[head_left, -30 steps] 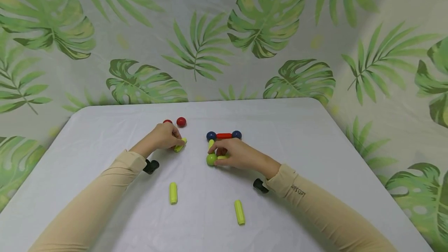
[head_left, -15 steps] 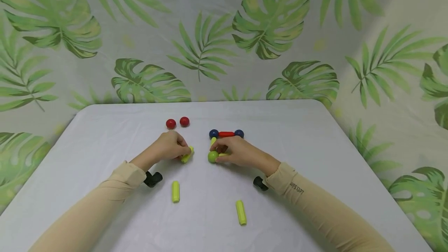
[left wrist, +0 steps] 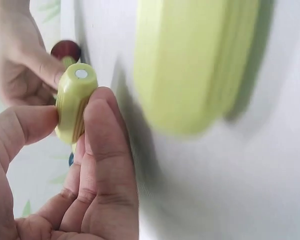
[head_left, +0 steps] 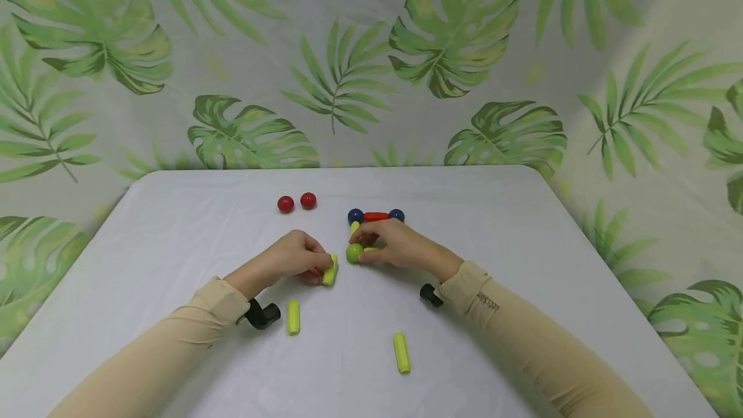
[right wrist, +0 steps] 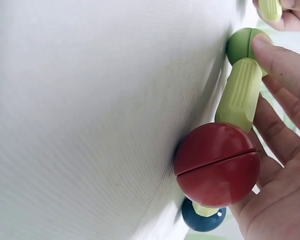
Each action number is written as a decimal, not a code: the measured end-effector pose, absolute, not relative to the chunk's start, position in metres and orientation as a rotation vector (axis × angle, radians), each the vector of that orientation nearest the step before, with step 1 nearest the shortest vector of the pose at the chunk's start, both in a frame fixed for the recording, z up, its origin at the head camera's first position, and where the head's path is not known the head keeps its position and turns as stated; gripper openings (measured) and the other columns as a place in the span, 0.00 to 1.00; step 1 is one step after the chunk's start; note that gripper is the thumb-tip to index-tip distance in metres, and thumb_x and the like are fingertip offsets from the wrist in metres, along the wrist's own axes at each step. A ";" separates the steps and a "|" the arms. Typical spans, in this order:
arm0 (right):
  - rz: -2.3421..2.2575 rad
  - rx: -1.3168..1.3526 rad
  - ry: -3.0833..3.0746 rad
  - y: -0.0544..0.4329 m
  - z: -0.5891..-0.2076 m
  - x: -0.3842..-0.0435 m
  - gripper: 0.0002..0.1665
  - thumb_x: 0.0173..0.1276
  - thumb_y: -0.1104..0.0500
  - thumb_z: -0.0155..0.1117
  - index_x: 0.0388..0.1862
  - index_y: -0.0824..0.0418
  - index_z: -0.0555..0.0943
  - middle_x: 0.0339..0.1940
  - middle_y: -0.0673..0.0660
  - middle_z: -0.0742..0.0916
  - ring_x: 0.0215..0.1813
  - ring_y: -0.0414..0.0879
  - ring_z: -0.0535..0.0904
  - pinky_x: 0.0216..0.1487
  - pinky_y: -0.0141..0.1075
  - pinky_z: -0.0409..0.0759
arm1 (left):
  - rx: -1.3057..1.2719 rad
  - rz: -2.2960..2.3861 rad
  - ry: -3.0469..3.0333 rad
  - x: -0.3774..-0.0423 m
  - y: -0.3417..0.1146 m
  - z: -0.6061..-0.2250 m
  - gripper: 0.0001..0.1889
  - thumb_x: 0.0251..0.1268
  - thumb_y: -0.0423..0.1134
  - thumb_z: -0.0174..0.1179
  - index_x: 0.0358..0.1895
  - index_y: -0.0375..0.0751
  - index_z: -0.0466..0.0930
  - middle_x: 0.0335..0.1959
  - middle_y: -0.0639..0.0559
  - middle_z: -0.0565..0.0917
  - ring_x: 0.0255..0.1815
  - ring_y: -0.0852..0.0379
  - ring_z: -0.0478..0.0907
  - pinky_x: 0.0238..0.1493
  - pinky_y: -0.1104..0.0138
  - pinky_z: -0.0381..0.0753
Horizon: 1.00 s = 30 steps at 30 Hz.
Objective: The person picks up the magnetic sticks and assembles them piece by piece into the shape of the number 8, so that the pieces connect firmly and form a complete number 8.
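My left hand (head_left: 293, 257) pinches a yellow-green magnetic rod (head_left: 330, 271) between thumb and fingers; a silvery disc shows at its end in the left wrist view. To its right, my right hand (head_left: 397, 245) holds the green ball (head_left: 354, 253) at the near corner of a ball-and-rod frame. One yellow-green rod (head_left: 355, 228) runs from that ball back to a blue ball (head_left: 355, 215), which a red rod (head_left: 376, 216) links to a second blue ball (head_left: 397, 215). Another yellow-green rod (right wrist: 237, 95) joins the green ball to a red ball (right wrist: 217, 165), hidden behind my right hand in the head view.
Two loose red balls (head_left: 297, 202) lie at the back left of the white table (head_left: 232, 199). One loose yellow-green rod (head_left: 293, 317) lies near my left wrist, another (head_left: 402, 353) toward the front. A leaf-patterned cloth (head_left: 348, 82) hangs behind.
My left hand has moved right and nearer with the yellow-green rod, away from the red balls and closer to the green ball. The right hand has stayed at the green ball.
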State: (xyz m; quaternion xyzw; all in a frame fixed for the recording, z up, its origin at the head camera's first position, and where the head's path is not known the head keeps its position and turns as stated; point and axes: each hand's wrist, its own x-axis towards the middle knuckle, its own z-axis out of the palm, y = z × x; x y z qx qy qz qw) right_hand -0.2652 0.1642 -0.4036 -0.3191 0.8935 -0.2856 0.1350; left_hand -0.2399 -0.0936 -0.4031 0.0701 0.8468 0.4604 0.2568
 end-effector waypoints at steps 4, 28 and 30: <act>-0.832 -0.941 2.591 0.164 -0.402 -0.268 0.19 0.72 0.56 0.77 0.60 0.54 0.86 0.53 0.49 0.92 0.58 0.43 0.87 0.65 0.41 0.84 | 0.183 1.308 2.226 -0.238 -0.088 -0.404 0.07 0.67 0.37 0.67 0.35 0.35 0.89 0.25 0.52 0.87 0.26 0.63 0.84 0.36 0.71 0.88; -0.854 -0.935 2.566 0.166 -0.406 -0.270 0.21 0.72 0.59 0.77 0.62 0.55 0.86 0.55 0.50 0.92 0.59 0.44 0.87 0.65 0.40 0.84 | 0.149 1.351 2.146 -0.237 -0.068 -0.408 0.08 0.71 0.36 0.67 0.35 0.34 0.89 0.25 0.52 0.87 0.23 0.64 0.84 0.33 0.74 0.86; -0.855 -0.938 2.567 0.166 -0.406 -0.270 0.21 0.72 0.59 0.77 0.62 0.55 0.86 0.55 0.50 0.92 0.59 0.44 0.87 0.65 0.40 0.84 | 0.142 1.349 2.148 -0.237 -0.067 -0.408 0.08 0.71 0.36 0.68 0.35 0.34 0.89 0.25 0.52 0.87 0.23 0.64 0.84 0.33 0.74 0.86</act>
